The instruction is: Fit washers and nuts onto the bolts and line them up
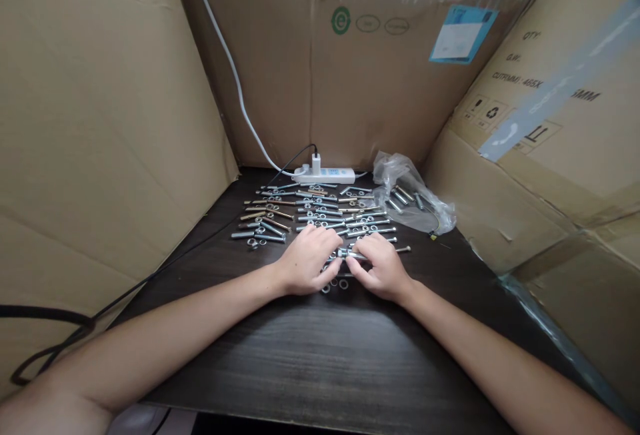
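My left hand [309,260] and my right hand [381,266] meet over the near part of the rows of hardware, with fingers closed. Between their fingertips a silvery expansion bolt [343,253] lies sideways, a nut or collar showing in the gap. The left fingers grip its left end and the right fingers its right part; both ends are partly hidden. Several loose washers [343,284] and part of another bolt lie just below the hands. A thin bolt [404,249] pokes out beyond the right knuckles.
Rows of metal bolts [270,202], nuts and washers cover the back of the dark table [310,362]. Behind them sits a white power strip [340,176] with a plug and cables. A clear plastic bag [430,212] holds several bolts. Cardboard walls [350,95] enclose three sides.
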{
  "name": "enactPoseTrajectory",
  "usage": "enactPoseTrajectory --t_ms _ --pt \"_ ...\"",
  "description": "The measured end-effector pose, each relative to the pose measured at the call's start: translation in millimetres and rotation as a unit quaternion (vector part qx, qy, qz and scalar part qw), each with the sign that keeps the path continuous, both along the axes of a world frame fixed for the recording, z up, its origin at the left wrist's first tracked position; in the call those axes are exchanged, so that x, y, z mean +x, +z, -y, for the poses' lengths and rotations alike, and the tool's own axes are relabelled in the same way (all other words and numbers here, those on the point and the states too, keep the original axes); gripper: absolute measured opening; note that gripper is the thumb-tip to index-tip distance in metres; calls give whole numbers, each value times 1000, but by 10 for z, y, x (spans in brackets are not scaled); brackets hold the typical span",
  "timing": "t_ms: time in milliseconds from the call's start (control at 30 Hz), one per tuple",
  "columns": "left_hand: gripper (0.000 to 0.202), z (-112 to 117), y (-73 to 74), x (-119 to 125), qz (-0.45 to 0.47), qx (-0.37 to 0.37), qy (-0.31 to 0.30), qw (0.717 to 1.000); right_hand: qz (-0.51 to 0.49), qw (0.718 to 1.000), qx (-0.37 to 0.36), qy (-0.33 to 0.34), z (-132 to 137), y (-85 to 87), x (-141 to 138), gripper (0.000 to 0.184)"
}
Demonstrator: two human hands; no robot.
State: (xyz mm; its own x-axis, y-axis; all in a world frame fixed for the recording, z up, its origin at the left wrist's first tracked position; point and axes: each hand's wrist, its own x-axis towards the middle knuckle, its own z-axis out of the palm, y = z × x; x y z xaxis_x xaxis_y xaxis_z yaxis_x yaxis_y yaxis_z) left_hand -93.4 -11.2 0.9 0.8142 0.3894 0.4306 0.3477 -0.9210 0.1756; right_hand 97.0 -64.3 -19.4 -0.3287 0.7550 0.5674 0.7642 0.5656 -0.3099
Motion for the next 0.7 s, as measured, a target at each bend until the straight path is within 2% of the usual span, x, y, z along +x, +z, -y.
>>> enactPoseTrajectory --t_ms 300,400,500,567,633,700 --pt "25 -66 -79 26 -24 39 20 999 11 1000 1 3 -4 -6 2 21" --pt "26 -69 -68 12 6 15 35 999 1 1000 -2 -2 0 9 6 23" --pt "25 3 5 19 45 -107 61 991 -10 1000 -6 -7 -4 23 22 26" --pt "24 91 80 50 73 -220 71 970 -19 1000 -5 -10 -10 25 39 28" --pt "24 188 158 94 123 -328 67 934 -34 999 -2 -17 -11 26 57 28" --pt "26 268 220 129 177 -458 56 869 -55 998 0 -27 -3 36 65 27"
